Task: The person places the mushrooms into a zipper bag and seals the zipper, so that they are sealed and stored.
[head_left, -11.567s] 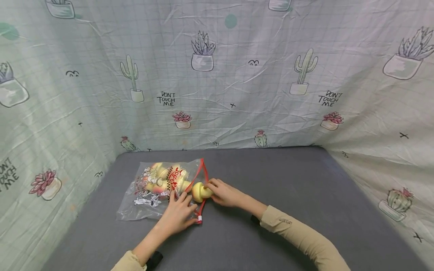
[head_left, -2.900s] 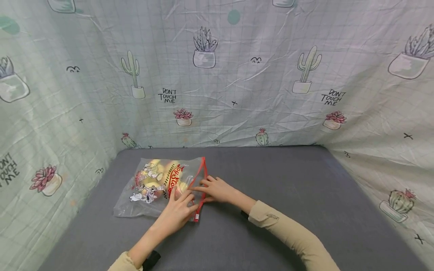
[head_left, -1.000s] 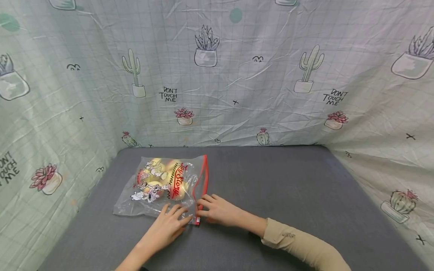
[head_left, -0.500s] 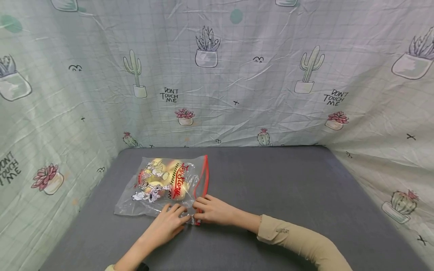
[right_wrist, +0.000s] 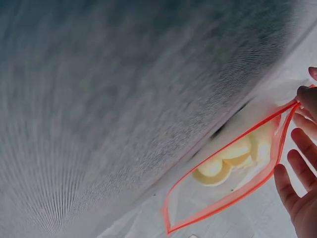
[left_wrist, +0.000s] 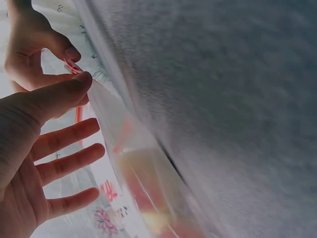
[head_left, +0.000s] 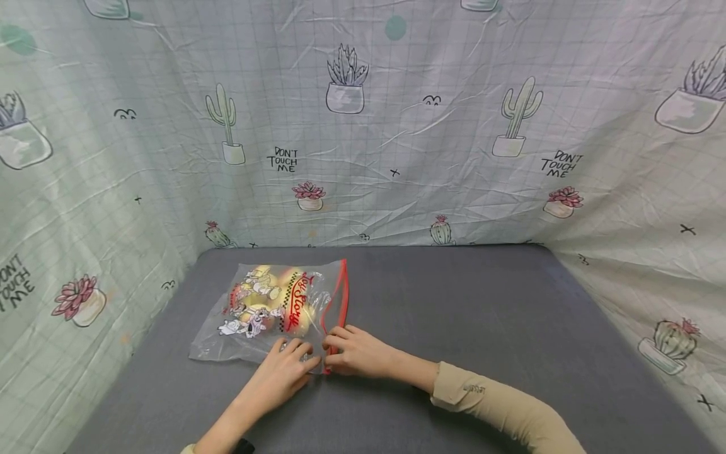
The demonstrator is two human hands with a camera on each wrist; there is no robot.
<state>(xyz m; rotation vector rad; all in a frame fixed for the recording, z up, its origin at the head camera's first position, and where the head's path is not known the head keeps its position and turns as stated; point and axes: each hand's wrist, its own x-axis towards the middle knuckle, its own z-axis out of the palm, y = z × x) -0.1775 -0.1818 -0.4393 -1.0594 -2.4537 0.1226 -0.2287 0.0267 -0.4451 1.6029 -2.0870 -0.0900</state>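
A clear zip bag [head_left: 212, 343] with red "Toy Story" print lies on the grey table, its red-edged mouth [right_wrist: 218, 210] facing right and gaping in the right wrist view. Inside are several rounded yellow pieces [right_wrist: 213, 168], some with a red blush; their kind is unclear. At the mouth's near corner, my left hand [head_left: 278, 375] pinches the bag's edge between thumb and forefinger, its other fingers spread in the left wrist view. Close beside it, my right hand [head_left: 360, 353] pinches the red zip end [left_wrist: 74, 67]. The two hands nearly touch.
The grey table [head_left: 454, 315] extends to the right of the bag. A fabric sheet [head_left: 386, 139] printed with cacti hangs behind the table and along both sides.
The yellow piece my right hand held at the mouth 11.6 s ago is inside the bag. Both hands have come to the mouth's near corner; over the last half second they barely move.
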